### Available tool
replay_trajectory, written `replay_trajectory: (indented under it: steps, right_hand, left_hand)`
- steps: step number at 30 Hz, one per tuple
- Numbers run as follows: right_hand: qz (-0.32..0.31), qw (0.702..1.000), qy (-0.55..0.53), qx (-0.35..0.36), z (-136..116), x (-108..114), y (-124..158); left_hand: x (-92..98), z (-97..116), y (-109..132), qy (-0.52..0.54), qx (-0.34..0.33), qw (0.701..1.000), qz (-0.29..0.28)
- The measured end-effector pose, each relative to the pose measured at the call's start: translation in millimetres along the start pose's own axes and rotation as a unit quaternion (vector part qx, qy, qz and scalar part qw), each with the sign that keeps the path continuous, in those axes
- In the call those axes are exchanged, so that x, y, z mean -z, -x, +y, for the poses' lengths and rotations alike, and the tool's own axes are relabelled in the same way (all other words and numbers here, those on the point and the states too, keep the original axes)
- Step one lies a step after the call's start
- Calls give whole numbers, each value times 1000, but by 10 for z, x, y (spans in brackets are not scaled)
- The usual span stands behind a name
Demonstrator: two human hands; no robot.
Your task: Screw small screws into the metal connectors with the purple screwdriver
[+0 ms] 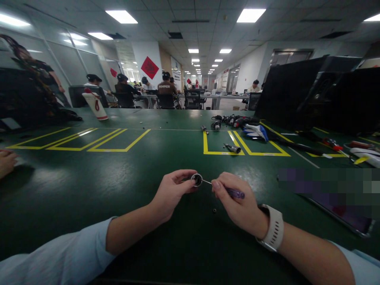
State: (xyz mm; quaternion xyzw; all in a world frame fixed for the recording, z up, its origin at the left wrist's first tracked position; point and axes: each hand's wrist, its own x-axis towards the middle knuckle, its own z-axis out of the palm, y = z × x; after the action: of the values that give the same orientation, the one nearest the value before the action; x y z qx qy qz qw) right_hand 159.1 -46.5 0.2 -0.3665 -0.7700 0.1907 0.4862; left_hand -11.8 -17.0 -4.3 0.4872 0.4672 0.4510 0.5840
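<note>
Between the thumb and fingers of my left hand (171,192) is a small round metal ring-shaped part (196,180), its dark hollow side facing me. My right hand (237,198) is closed around the purple handle of a screwdriver (236,193). The thin shaft points left, and its tip meets the right rim of the metal part; whether it reaches inside is too small to tell. On the green table (130,237) below the hands lies a tiny dark nut-like piece (214,211). Farther off, a cone-shaped metal part (233,148) rests in a yellow-taped area.
A phone (341,213) lies at right. Behind it are a red-handled tool (332,144), blue-and-white gloves (255,132) and dark metal parts (216,125). A paper cup (95,104) stands back left. Another person's hand (7,161) is at the left edge. Black monitors (291,91) stand right.
</note>
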Motion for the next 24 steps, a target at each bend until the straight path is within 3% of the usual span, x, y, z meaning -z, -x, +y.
replay_trajectory:
  steps: [15,24]
  right_hand:
    - [-34,997,32,59,-59,-26,43]
    - [-35,998,33,50,-91,-41,44]
  left_hand:
    - [-1,-2,11,-77,-43,996,14]
    - [-12,-3,13,-81,-40,996,6]
